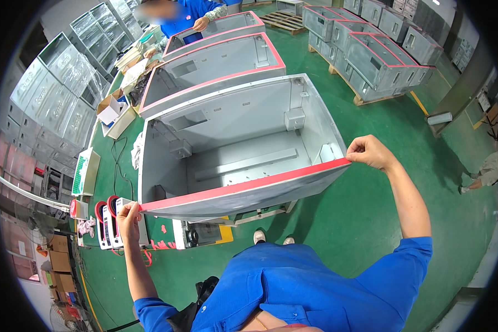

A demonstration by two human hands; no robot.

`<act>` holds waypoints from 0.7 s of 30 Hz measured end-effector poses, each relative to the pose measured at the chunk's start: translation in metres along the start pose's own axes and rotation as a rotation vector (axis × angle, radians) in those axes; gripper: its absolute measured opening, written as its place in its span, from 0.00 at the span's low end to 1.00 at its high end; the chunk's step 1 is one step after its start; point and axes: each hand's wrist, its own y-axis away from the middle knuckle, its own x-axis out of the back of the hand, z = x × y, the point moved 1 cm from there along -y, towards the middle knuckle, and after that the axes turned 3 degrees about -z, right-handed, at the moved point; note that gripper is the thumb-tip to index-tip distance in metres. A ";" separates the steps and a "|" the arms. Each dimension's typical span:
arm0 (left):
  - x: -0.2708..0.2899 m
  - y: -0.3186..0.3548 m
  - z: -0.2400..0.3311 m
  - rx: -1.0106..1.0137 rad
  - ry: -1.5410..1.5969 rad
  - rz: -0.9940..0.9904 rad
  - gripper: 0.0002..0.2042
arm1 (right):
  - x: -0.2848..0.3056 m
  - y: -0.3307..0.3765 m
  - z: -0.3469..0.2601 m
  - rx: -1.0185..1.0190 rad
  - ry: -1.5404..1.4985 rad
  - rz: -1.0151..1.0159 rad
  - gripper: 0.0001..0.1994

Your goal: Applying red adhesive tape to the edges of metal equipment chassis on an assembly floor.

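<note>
In front of me stands an open grey metal cabinet (232, 124), its open side up, with small boxes fixed to its inner walls. A strip of red tape (249, 185) runs along its near rim from corner to corner. At the near left corner, my left hand (129, 220) is closed in a pinch on one end of the tape. My right hand (371, 152) pinches the other end at the near right corner. The tape looks straight and lies at the rim; I cannot tell how much of it touches. The other rims of this cabinet show bare metal.
Beyond it stand a second cabinet (216, 72) with red-taped rims and a third, where a person in blue (185, 16) works. Tape dispensers (109, 221) sit on the left bench. More cabinets (371, 58) are stacked on pallets at right.
</note>
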 end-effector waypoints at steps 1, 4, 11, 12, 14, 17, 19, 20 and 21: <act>0.000 0.000 0.000 -0.002 -0.002 0.001 0.02 | 0.000 0.000 0.000 0.001 0.000 0.003 0.05; 0.001 0.000 -0.001 -0.005 -0.006 0.008 0.03 | -0.001 0.001 0.001 0.006 -0.001 0.012 0.05; 0.003 0.000 -0.002 -0.015 -0.005 0.004 0.03 | -0.001 0.000 0.000 0.018 -0.006 0.012 0.05; 0.004 0.001 -0.002 -0.018 -0.003 0.000 0.03 | -0.001 0.000 0.000 0.020 -0.008 0.010 0.05; 0.005 0.000 -0.003 -0.012 -0.001 0.006 0.03 | 0.000 0.000 0.000 0.020 -0.007 0.010 0.05; 0.003 0.001 -0.002 -0.013 0.022 0.003 0.02 | 0.000 0.001 0.000 0.017 -0.004 0.009 0.05; 0.003 0.001 -0.002 -0.018 0.033 -0.001 0.02 | 0.000 0.001 -0.001 0.015 -0.004 0.008 0.05; 0.004 0.001 -0.002 -0.020 0.033 -0.003 0.02 | 0.000 0.001 -0.002 0.015 -0.006 0.008 0.05; 0.005 0.002 -0.002 -0.022 0.033 -0.005 0.03 | 0.000 0.001 -0.002 0.015 -0.007 0.008 0.05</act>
